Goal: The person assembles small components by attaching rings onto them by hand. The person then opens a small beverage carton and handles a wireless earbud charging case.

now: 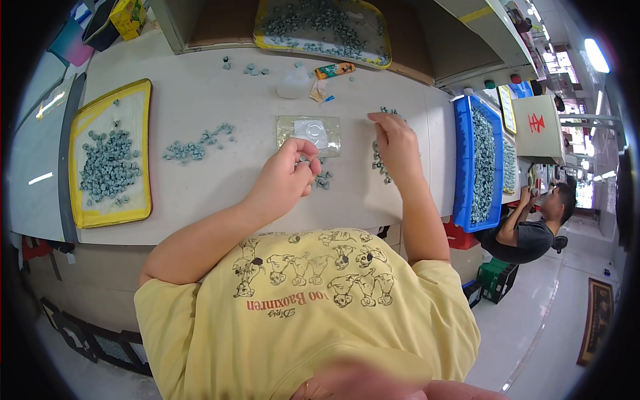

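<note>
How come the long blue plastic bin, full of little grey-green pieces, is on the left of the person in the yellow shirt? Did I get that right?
Not quite: the side is wrong. The head view shows the long blue plastic bin, full of little grey-green pieces, on the right, out past the bare right hand.
</note>
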Tool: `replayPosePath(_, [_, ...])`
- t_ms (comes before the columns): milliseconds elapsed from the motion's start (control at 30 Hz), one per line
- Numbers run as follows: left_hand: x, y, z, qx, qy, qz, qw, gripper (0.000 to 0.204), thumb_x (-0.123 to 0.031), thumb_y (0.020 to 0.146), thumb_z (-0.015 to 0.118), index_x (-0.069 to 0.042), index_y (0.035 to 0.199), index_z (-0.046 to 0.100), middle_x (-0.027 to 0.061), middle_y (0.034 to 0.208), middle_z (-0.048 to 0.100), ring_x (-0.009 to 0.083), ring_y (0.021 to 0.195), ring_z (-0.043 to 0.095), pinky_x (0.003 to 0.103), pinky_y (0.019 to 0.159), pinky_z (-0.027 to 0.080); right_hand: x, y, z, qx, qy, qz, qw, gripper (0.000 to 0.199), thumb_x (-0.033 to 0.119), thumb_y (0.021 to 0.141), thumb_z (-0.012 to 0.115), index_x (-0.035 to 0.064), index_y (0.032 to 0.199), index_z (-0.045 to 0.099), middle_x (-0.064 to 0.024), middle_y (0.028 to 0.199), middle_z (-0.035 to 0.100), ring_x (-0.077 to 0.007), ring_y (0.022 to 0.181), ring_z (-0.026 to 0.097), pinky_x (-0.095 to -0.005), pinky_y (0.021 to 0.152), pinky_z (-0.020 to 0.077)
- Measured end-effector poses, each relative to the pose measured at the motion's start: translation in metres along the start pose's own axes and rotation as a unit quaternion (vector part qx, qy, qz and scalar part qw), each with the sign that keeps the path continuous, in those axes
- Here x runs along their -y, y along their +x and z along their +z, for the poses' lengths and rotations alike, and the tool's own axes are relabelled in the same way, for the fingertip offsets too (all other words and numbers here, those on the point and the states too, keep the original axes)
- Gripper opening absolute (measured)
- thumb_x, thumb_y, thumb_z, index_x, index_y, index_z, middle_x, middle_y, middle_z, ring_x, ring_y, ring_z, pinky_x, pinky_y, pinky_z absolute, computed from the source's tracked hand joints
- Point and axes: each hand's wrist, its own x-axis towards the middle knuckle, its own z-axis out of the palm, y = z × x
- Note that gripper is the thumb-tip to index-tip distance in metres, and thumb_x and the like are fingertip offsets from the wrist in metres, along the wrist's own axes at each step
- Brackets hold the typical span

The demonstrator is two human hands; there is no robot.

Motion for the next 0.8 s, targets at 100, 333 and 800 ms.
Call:
replayPosePath(100, [-0.003, 0.0, 0.002, 0.007, -0.046, -0.01, 0.999, 0.018, -0.003, 0.093, 0.038, -0.001, 0.11, 0.038, 0.0064, 0.087, 0.052, 0.006, 0.059, 0.037, 0.021, 0.051, 0.036, -0.022, 0.008, -0.002, 0.01, -0.07, -0.007, 0.997, 0.014, -0.001, 0.08, 0.054, 0.001, 0.09, 0.064, -0.0151, 0.091, 0.063, -0.0321, 0.082, 0.06, -0.0356, 0.075, 0.0492])
replayPosePath(333, [-0.008, -0.001, -0.004, 0.009, -0.016, -0.018, 1.0, 0.017, -0.013, 0.095, 0.046, 0.0, 0.103, 0.05, 0.0024, 0.079, 0.052, 0.0035, 0.056, 0.037, 0.019, 0.05, 0.035, -0.028, 0.015, 0.002, 0.047, -0.094, -0.024, 0.994, 0.015, -0.003, 0.076, 0.057, -0.0002, 0.089, 0.063, -0.0162, 0.089, 0.062, -0.0313, 0.082, 0.06, -0.0355, 0.074, 0.0494])
replayPosePath(800, [-0.002, 0.002, -0.003, 0.037, -0.06, -0.052, 0.996, 0.025, -0.021, 0.097, 0.043, 0.0, 0.103, 0.056, -0.0004, 0.075, 0.048, 0.0036, 0.054, 0.034, 0.019, 0.047, 0.032, 0.058, -0.02, -0.002, 0.106, 0.19, -0.061, 0.974, 0.022, -0.008, 0.066, 0.062, 0.0044, 0.084, 0.063, -0.007, 0.088, 0.056, -0.0178, 0.075, 0.059, -0.0273, 0.067, 0.0489])
